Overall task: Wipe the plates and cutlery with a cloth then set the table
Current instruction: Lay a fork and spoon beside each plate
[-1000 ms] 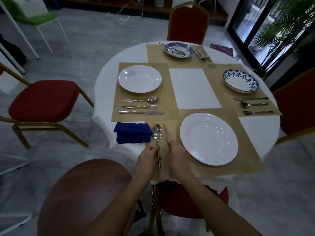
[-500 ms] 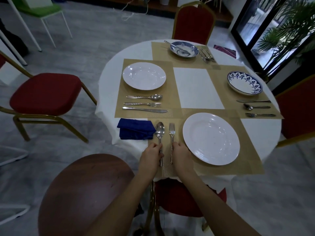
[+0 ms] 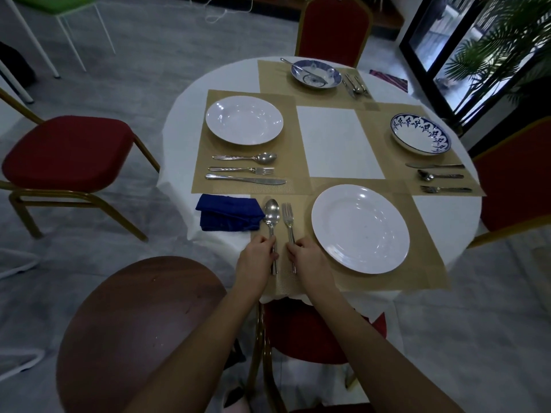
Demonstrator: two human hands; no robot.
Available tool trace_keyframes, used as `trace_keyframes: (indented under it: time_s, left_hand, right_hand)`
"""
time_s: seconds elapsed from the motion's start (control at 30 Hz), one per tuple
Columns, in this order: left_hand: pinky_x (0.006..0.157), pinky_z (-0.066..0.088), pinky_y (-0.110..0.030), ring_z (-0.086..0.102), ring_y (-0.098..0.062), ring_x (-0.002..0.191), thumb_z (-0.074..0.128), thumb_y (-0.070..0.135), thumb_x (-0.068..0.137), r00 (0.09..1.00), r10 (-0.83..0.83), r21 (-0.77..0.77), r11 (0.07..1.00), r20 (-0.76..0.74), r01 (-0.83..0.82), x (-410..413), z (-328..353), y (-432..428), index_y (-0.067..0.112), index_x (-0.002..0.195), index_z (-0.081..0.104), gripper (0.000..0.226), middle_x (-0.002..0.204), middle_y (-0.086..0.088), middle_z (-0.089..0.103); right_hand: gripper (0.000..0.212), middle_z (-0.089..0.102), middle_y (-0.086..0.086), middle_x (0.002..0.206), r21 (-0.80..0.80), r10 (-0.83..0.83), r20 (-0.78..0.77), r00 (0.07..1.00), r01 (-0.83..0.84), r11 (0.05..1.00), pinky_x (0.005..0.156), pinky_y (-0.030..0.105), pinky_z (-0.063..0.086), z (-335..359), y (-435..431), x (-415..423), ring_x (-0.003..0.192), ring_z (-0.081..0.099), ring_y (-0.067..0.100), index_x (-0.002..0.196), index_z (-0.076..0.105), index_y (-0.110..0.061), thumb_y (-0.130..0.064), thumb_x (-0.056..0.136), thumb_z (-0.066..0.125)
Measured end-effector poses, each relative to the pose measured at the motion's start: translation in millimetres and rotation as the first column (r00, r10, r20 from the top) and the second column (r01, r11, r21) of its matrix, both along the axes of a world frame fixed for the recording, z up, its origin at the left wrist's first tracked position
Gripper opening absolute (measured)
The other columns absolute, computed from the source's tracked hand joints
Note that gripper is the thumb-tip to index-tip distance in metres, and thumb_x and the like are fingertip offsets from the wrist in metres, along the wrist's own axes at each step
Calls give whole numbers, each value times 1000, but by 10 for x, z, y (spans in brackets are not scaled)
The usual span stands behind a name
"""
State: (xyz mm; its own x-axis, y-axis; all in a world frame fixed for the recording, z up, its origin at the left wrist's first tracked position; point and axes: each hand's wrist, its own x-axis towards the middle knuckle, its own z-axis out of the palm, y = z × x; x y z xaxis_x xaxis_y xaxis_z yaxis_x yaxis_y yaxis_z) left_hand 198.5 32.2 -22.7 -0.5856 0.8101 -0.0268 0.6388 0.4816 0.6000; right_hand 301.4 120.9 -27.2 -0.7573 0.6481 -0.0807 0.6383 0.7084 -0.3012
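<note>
While the left hand (image 3: 258,255) pinches the spoon (image 3: 272,217) handle and the right hand (image 3: 307,257) the fork (image 3: 288,217) handle, both lie at 9 o'clock of the plate (image 3: 360,228). A sideways nudge could skew them, ruck the placemat (image 3: 423,263) overhanging the edge, or push the spoon onto the cloth (image 3: 226,216) beyond.

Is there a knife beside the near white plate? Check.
No: only a spoon and fork lie left of the near white plate.
</note>
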Motion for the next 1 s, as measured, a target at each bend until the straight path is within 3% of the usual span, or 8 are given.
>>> trace_keyframes:
  time_s: [0.33, 0.53, 0.73, 0.83, 0.93, 1.0]
  left_hand:
    - [90, 45, -25, 54, -17, 106, 57, 21, 92, 999, -33, -28, 999, -15, 33, 1, 73, -23, 16, 133, 50, 42, 121, -6, 55]
    - [71, 35, -7, 51, -3, 91, 45, 18, 98, 998, -60, -17, 998, -26, 59, -8, 49, -43, 16, 126, 55, 29, 119, -2, 55]
    - [82, 44, -21, 57, -15, 100, 52, 15, 94, 997, -42, 1, 999, -62, 42, 19, 55, -53, 19, 127, 56, 33, 117, -5, 57]
    - [82, 42, -23, 55, -16, 101, 49, 18, 96, 996, -15, 29, 999, -85, 18, 89, 66, -91, 17, 126, 55, 31, 115, -5, 57]
    - [81, 43, -24, 55, -15, 101, 45, 20, 98, 989, 7, 39, 999, -148, -1, 237, 168, -89, 14, 125, 54, 30, 117, -4, 56]
    - [83, 46, -28, 57, -18, 105, 47, 18, 97, 986, -9, 20, 1000, -165, 13, 328, 246, -27, 12, 126, 56, 30, 121, -5, 58]
  right_hand:
    - [19, 55, 6, 102, 9, -24, -5, 1000, 24, 1000, 74, 28, 49, 107, 18, -14, 87, 57, 20, 107, 66, -11, -15, 95, 52]
    - [26, 57, 7, 107, 5, -31, -24, 999, 31, 1000, 76, 26, 46, 95, 42, 0, 90, 58, 21, 118, 64, -13, -17, 97, 50]
    - [32, 60, 9, 110, -19, -30, -153, 988, 27, 999, 81, 31, 47, 211, 17, 171, 96, 59, 25, 126, 61, -14, -16, 96, 50]
    - [27, 65, 10, 101, 31, 4, -222, 975, 3, 1000, 71, 33, 51, 272, -5, 400, 87, 63, 28, 112, 69, -10, -14, 91, 52]
    - [28, 68, 1, 87, 140, 65, -241, 968, -31, 990, 48, 27, 51, 367, 74, 650, 75, 66, 22, 96, 73, -14, -19, 81, 49]
    - [28, 71, 1, 95, 178, 70, -215, 974, -32, 983, 51, 30, 56, 496, 195, 764, 85, 68, 23, 100, 73, -13, -18, 78, 56]
